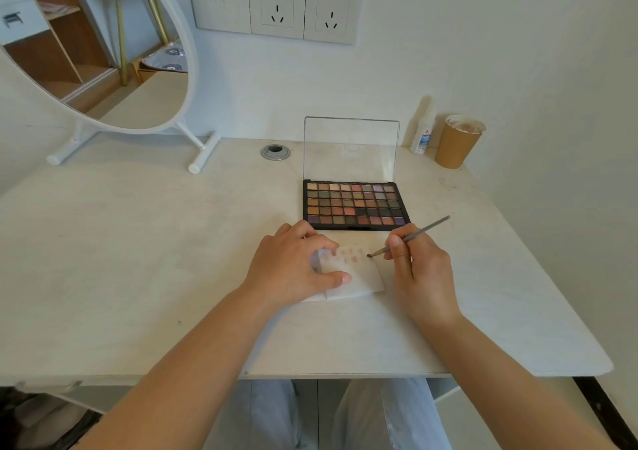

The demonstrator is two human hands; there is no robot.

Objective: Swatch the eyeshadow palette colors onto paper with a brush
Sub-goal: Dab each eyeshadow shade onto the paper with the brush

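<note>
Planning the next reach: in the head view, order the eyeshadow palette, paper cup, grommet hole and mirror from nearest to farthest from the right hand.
From the right hand:
1. Eyeshadow palette, just beyond it, open.
2. Paper cup, back right by the wall.
3. Grommet hole, back, left of the palette.
4. Mirror, far back left.

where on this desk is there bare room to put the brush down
Bare desk stretches between the mirror stand and the left hand. Crowded: palette, paper, right hand with brush, and the back-right cup and bottle.
</note>
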